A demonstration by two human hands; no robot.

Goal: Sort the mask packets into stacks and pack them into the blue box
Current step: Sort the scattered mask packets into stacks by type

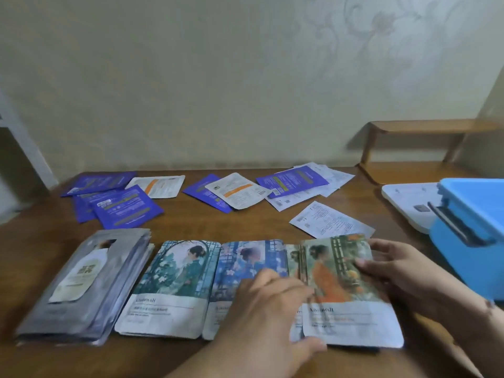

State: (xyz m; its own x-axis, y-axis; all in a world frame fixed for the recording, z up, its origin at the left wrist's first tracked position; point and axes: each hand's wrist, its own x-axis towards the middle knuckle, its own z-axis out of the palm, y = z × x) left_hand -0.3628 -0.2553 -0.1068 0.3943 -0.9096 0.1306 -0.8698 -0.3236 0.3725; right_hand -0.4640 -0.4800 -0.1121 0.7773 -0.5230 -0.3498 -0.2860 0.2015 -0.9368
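Our right hand (403,271) pinches the right edge of the orange-figure packet (346,290); our left hand (270,304) presses flat on its near left corner. Its long axis runs near to far. The blue box (469,236) sits just right, nearer the right hand. Four stacks line the near desk (191,225); roughly a dozen loose packets lie beyond.

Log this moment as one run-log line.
phase: sorting | left hand: flat on blue-picture stack | right hand: holds orange-picture packet edge | blue box: shut, right
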